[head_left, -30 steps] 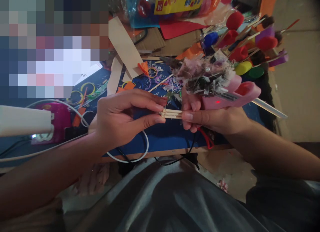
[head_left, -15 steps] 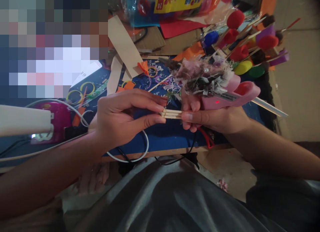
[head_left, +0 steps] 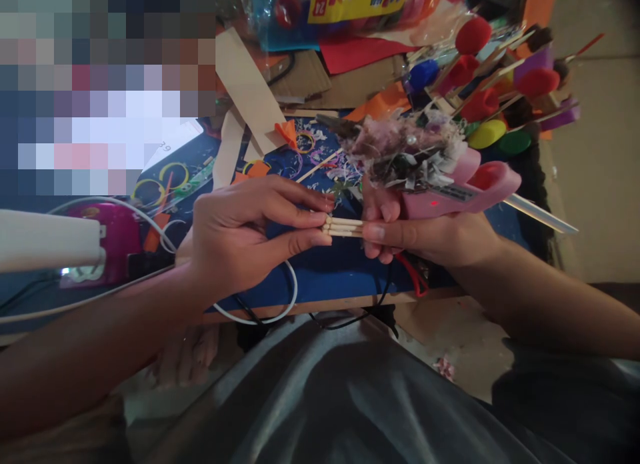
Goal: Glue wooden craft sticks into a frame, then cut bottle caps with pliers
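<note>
A small bundle of thin pale wooden sticks point(head_left: 346, 227) lies level between my two hands, over the near part of the blue table. Its left end is pinched by the thumb and fingers of my left hand point(head_left: 250, 234). My right hand point(head_left: 400, 231) grips the other end between thumb and fingers, hiding that end. Right behind my right hand is a pink tool point(head_left: 450, 191) with a small red light, seemingly a hot glue gun. Fluff, feather-like scraps and a pearl-like bead cover its front part point(head_left: 400, 147).
Coloured spoon-like pieces on sticks point(head_left: 480, 104) crowd the back right. A bag of coloured items point(head_left: 350, 11) lies at the back. Flat pale wooden strips point(head_left: 250, 87) and shreds litter the blue table point(head_left: 320, 277). A white cable point(head_left: 295, 291) loops near the front edge. Another person's hand point(head_left: 187, 357) shows below left.
Hardly anything differs. Both hands keep their hold on the sticks in the same place, and the view has shifted very slightly.
</note>
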A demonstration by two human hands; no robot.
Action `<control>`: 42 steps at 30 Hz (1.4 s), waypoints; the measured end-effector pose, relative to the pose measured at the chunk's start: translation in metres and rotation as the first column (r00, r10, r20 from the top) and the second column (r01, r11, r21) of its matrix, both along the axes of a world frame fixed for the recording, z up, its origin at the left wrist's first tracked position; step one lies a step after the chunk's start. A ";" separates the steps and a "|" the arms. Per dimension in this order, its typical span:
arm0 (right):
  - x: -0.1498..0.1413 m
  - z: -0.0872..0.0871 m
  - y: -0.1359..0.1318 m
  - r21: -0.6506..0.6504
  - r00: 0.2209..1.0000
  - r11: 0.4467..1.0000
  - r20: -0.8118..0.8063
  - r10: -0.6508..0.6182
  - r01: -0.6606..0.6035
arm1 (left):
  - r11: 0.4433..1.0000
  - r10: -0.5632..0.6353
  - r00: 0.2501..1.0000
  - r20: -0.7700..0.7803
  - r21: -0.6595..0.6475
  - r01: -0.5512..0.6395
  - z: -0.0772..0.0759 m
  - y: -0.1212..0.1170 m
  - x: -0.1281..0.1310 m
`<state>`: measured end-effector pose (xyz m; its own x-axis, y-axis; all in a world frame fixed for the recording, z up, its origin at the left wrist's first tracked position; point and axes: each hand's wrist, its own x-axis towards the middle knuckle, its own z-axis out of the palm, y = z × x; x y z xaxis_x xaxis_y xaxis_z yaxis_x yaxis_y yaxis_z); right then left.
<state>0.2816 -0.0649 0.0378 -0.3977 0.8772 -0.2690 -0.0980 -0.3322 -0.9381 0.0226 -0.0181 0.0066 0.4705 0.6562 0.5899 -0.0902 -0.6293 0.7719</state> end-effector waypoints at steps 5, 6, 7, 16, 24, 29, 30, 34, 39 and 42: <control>0.001 -0.002 0.001 0.013 1.000 1.000 0.014 0.015 -0.015 | 0.999 0.006 1.000 0.008 0.043 -0.006 -0.003 0.001 0.000; 0.001 -0.002 0.001 0.016 1.000 1.000 0.011 0.016 -0.016 | 0.999 0.014 1.000 0.001 0.039 -0.014 -0.003 0.000 0.000; 0.000 -0.002 0.001 0.015 1.000 1.000 0.012 0.019 -0.019 | 0.999 0.022 1.000 -0.011 0.029 -0.022 -0.003 0.000 0.000; 0.000 -0.001 0.000 -0.005 1.000 1.000 0.016 0.022 -0.022 | 1.000 0.014 1.000 -0.007 0.027 -0.014 -0.002 -0.001 0.000; -0.001 0.001 0.000 -0.024 1.000 1.000 0.001 0.008 -0.008 | 1.000 0.023 1.000 -0.015 0.001 -0.023 0.002 -0.003 0.000; -0.001 0.001 0.000 -0.005 0.999 0.999 0.015 0.032 -0.032 | 1.000 0.017 1.000 -0.024 0.011 -0.016 0.003 -0.003 0.000; -0.001 0.001 0.000 -0.007 0.999 0.999 0.015 0.033 -0.033 | 1.000 0.017 1.000 -0.023 0.014 -0.017 0.003 -0.003 -0.001; -0.001 0.002 0.000 -0.028 1.000 1.000 -0.002 0.014 -0.014 | 1.000 0.022 0.999 -0.037 0.013 -0.021 0.001 -0.002 -0.001; -0.002 0.003 0.000 -0.020 1.000 1.000 -0.013 0.005 -0.005 | 0.999 0.028 0.999 -0.026 0.023 -0.027 -0.001 -0.002 -0.001; -0.002 0.003 0.000 -0.024 1.000 1.000 -0.028 -0.004 0.003 | 0.999 0.025 0.999 -0.033 0.023 -0.025 -0.001 -0.001 -0.001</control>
<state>0.2796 -0.0653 0.0405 -0.4021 0.8720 -0.2792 -0.1253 -0.3545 -0.9266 0.0215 -0.0195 0.0056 0.4738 0.6546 0.5890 -0.0486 -0.6484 0.7597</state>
